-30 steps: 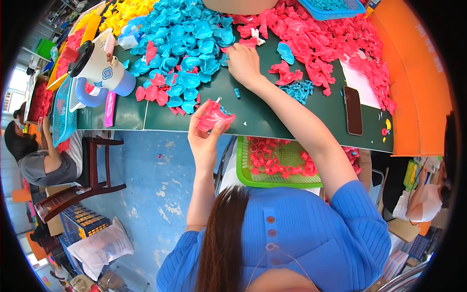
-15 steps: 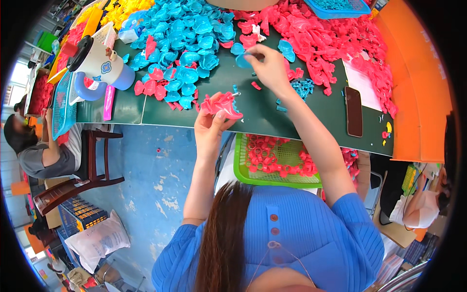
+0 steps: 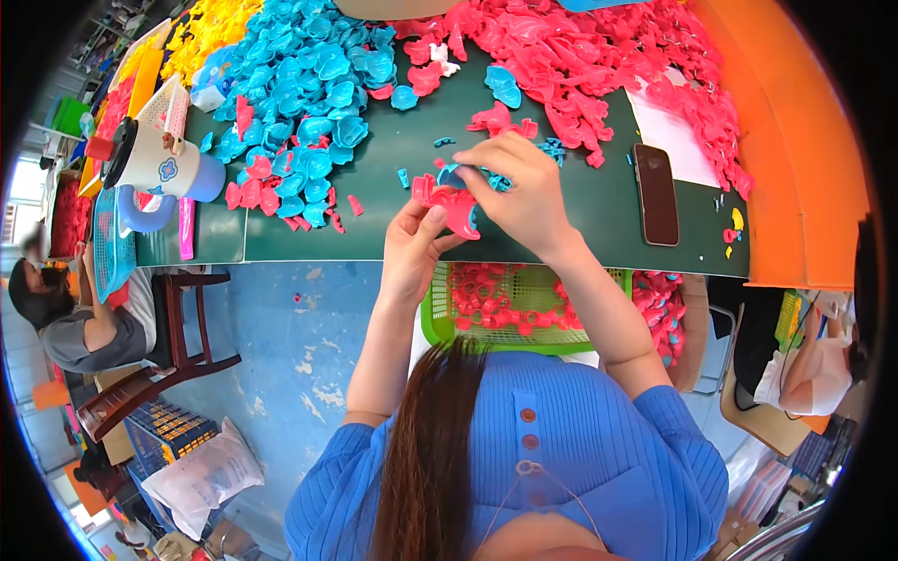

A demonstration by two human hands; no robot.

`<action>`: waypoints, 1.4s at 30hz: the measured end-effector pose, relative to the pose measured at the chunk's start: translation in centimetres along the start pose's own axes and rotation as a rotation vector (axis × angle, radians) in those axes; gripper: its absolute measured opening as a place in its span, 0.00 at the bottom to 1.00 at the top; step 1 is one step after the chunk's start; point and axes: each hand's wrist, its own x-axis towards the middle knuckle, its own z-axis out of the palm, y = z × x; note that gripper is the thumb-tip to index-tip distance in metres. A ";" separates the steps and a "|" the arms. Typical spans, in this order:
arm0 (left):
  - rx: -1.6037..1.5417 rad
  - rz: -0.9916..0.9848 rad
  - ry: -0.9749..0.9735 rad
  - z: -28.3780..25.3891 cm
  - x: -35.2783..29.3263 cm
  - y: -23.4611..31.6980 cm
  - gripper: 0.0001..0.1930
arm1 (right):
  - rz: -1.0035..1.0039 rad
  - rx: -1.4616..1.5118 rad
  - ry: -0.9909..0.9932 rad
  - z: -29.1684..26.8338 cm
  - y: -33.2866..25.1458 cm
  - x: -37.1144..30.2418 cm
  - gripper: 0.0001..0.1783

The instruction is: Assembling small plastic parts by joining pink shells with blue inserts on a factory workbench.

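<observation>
Pink part point(image 3: 456, 209), glossy, curved, one: in the left hand point(image 3: 412, 251), over the near edge of the green table point(image 3: 360, 241); long axis slanting from upper left to lower right, the lower-right end tapering and turned toward the person's right, a blue edge showing along that side. Left hand: thumb and fingers closed on the pink part's left and lower side. Blue piece point(image 3: 450, 176), small, one: pinched between thumb and fingertips of the right hand point(image 3: 526, 192), at the pink part's upper side; whether the two touch cannot be told; its own axis mostly covered. Small blue bits point(image 3: 403, 178): loose on the table, one left of the pink part, its length nearly upright in view. Blue heap point(image 3: 323, 56): cupped shells, beyond and left of the hands. Pink heap point(image 3: 599, 65): beyond and right, partly over a white sheet point(image 3: 671, 140). Phone point(image 3: 657, 196): dark screen, long axis running away from the person. Basket point(image 3: 432, 313), green: below the table edge, holding pink rings. Markings: mug point(image 3: 154, 161), white and blue, with a blue flower emblem; sack point(image 3: 206, 477), white, faint print, illegible.
</observation>
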 end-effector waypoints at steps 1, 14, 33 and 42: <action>0.003 -0.003 0.000 0.1 0.1 -0.1 0.18 | 0.003 0.001 0.003 -0.1 0.1 -0.1 0.09; 0.035 -0.011 -0.039 1.2 0.2 -0.5 0.16 | -0.096 -0.110 -0.055 -0.8 -0.1 -0.7 0.08; 0.065 0.010 -0.058 0.7 -0.2 -0.4 0.16 | -0.174 -0.130 -0.066 -0.3 -0.4 -0.9 0.10; 0.030 -0.003 -0.057 0.5 -0.2 -0.5 0.15 | -0.129 -0.111 -0.112 -0.1 -0.4 -1.0 0.09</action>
